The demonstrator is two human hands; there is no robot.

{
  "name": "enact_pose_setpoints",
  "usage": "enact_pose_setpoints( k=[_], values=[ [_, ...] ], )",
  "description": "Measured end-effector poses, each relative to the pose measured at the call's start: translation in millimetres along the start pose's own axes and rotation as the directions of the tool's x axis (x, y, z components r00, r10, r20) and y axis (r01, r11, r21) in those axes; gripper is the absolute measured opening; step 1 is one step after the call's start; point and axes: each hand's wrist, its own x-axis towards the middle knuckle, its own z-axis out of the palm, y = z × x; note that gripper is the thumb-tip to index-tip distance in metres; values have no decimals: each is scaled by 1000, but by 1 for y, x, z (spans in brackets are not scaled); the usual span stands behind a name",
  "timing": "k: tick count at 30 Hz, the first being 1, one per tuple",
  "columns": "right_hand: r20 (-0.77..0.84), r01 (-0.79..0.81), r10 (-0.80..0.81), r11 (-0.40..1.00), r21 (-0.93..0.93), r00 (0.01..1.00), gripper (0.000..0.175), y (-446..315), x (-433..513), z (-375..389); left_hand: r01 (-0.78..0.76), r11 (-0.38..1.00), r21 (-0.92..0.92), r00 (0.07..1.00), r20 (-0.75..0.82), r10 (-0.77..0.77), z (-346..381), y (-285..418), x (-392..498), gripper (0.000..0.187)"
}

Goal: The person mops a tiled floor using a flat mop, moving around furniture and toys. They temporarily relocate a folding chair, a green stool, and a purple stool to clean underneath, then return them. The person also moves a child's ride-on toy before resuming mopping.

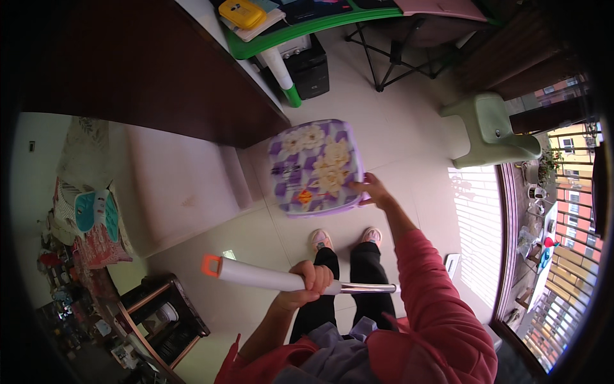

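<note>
My left hand (307, 284) is wrapped around the pale grip of a pole (254, 275), which lies crosswise in front of my legs. An orange hanging loop caps its left end, and a shiny metal tube runs out to the right. The pole's far end is hidden behind my right sleeve. With my right hand (375, 193) I grip the right rim of a purple plastic stool (297, 163). Its squarish seat has a printed pattern of cream flowers and faces up at me. Whether the stool touches the floor I cannot tell.
Ahead stands a green-edged desk (307, 36) with a black computer tower (309, 72) beneath. A folding chair (395, 55) is beside it. At the right is a green plastic chair (491, 132) near a barred window. A dark wood panel (158, 72) and a small shelf (163, 321) stand left.
</note>
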Motion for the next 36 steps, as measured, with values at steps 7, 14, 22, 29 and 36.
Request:
enact_pose_setpoints(
  k=[7,14,22,29,36],
  values=[
    [-169,82,-37,961,266,985,67,2,-77,-199,21,1000,-20,999,-27,-21,17,-15,31,24],
    [-381,266,-119,893,362,917,70,-9,-50,-318,31,999,-32,999,-6,-31,43,-57,55,23],
    [-525,350,-208,918,187,825,56,45,-56,-343,91,996,6,996,-21,-91,77,-74,62,24],
    [-337,-59,-54,947,-317,940,61,230,-289,-224,215,968,132,976,-10,-215,111,-65,54,24],
    [-478,79,-508,740,-668,717,36,266,-369,-84,142,983,119,958,234,-167,133,-50,-9,37]
  ],
)
